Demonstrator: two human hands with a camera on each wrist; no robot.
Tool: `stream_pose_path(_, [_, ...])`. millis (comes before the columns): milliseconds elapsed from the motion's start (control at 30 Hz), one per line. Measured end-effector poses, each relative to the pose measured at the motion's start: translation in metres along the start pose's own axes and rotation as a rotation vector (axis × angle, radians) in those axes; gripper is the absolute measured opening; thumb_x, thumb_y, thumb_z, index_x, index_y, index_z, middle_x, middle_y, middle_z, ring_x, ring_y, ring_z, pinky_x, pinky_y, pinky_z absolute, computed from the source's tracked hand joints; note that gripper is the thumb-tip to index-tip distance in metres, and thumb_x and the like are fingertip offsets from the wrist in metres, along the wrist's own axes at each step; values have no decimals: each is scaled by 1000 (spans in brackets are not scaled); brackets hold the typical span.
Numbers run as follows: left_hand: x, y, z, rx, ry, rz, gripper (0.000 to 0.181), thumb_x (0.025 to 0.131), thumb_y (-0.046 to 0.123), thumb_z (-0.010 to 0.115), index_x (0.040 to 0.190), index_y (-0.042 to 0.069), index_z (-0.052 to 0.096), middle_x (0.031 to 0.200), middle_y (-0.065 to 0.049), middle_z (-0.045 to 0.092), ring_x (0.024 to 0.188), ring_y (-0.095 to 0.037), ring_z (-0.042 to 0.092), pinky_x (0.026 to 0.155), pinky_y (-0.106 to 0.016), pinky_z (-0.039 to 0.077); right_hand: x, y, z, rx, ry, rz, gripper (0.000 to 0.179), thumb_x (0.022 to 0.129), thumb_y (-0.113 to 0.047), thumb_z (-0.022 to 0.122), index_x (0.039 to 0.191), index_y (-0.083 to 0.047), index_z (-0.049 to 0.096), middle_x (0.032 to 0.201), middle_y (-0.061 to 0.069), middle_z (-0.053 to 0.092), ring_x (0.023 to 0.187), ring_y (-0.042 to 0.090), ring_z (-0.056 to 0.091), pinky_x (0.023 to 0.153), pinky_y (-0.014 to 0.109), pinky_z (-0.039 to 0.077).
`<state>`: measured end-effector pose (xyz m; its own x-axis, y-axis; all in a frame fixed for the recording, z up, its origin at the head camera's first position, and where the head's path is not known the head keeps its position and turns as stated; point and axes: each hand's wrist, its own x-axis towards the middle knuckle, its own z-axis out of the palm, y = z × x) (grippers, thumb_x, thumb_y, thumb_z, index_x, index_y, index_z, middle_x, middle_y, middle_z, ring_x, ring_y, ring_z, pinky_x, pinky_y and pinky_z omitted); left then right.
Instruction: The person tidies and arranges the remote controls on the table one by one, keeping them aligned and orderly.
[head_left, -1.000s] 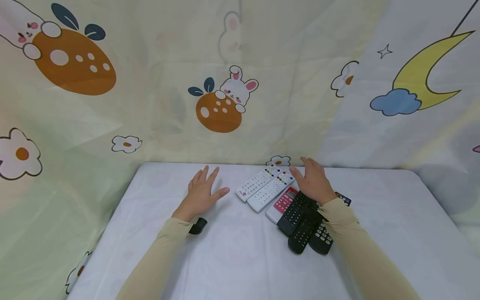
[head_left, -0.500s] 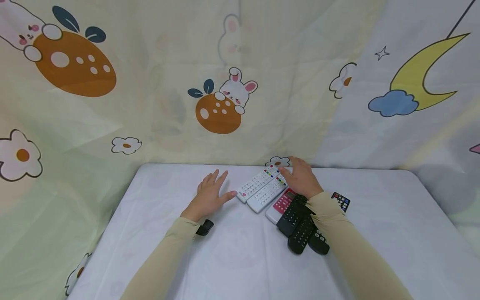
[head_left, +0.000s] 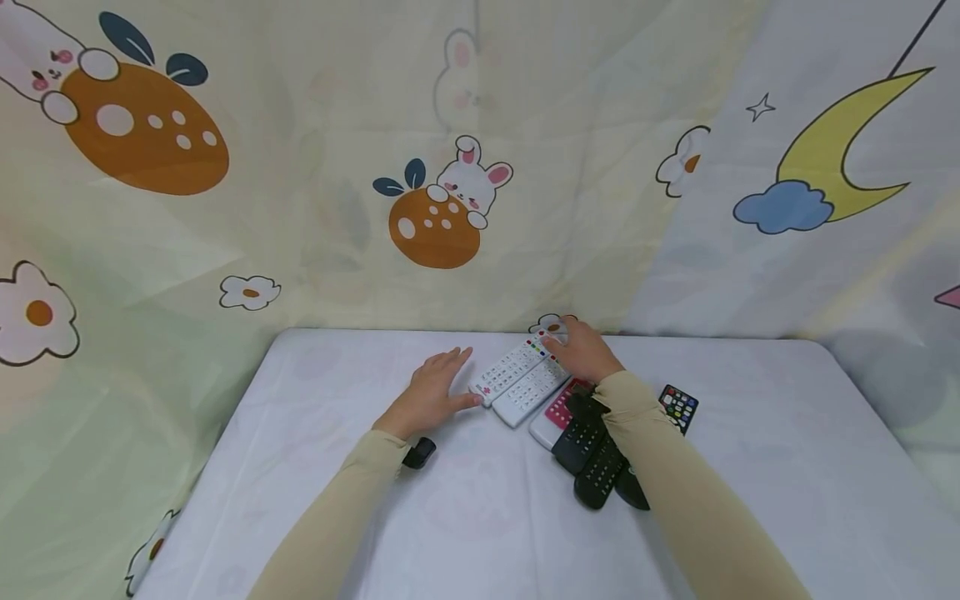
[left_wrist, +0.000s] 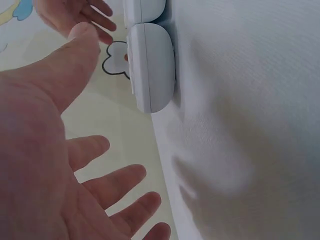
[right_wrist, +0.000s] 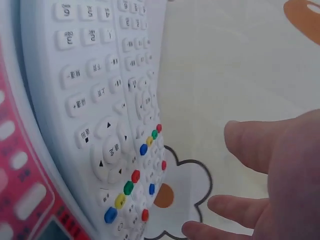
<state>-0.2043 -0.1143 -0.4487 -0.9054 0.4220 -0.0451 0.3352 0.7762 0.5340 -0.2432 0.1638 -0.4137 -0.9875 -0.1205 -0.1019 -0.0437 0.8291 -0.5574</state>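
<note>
Two white remote controls lie side by side, slanting, near the table's far edge: a left one (head_left: pixel 513 369) and a right one (head_left: pixel 531 393). My left hand (head_left: pixel 431 398) is beside the near end of the left remote, fingers spread, thumb tip right at its corner. In the left wrist view, the white remote's rounded end (left_wrist: pixel 152 67) shows just past the thumb. My right hand (head_left: pixel 587 353) is at their far ends, its thumb over the coloured buttons in the head view. The right wrist view shows its fingers (right_wrist: pixel 250 145) apart, with nothing between them.
Right of the white pair lies a white remote with a pink keypad (head_left: pixel 553 417), then several black remotes (head_left: pixel 598 475) overlapping, partly hidden by my right sleeve (head_left: pixel 667 467). A small black remote with coloured buttons (head_left: pixel 681 404) lies farther right. A patterned cloth (head_left: pixel 315 208) hangs behind the table.
My left hand has moved right to the left white remote's near end. My right hand has moved left to the far ends of the white pair. The remotes stay where they were.
</note>
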Motion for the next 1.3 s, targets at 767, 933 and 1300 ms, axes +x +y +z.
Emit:
stream_pose_path(767, [24, 0, 14, 3, -39, 49, 86, 80, 37, 85, 152, 12, 45, 150, -2, 51, 132, -25, 45, 112, -41, 31, 30, 5, 12, -68, -70, 14, 57, 104, -28, 50, 145, 10, 42, 145, 29, 48, 136, 45, 43, 112, 52, 33])
stream_pose_path(933, [28, 0, 16, 17, -40, 74, 79, 80, 34, 85, 146, 6, 51, 146, -6, 54, 134, -26, 46, 114, -42, 30, 34, 6, 16, -104, -58, -3, 55, 103, -26, 52, 143, 12, 45, 142, 28, 52, 134, 43, 46, 111, 51, 35])
stream_pose_path(1300, [26, 4, 16, -21, -47, 108, 72, 83, 25, 84, 141, -4, 53, 140, -15, 58, 134, -31, 49, 114, -40, 33, 38, 8, 23, -99, -61, 21, 58, 100, -27, 54, 142, 13, 46, 140, 30, 52, 130, 45, 50, 108, 52, 39])
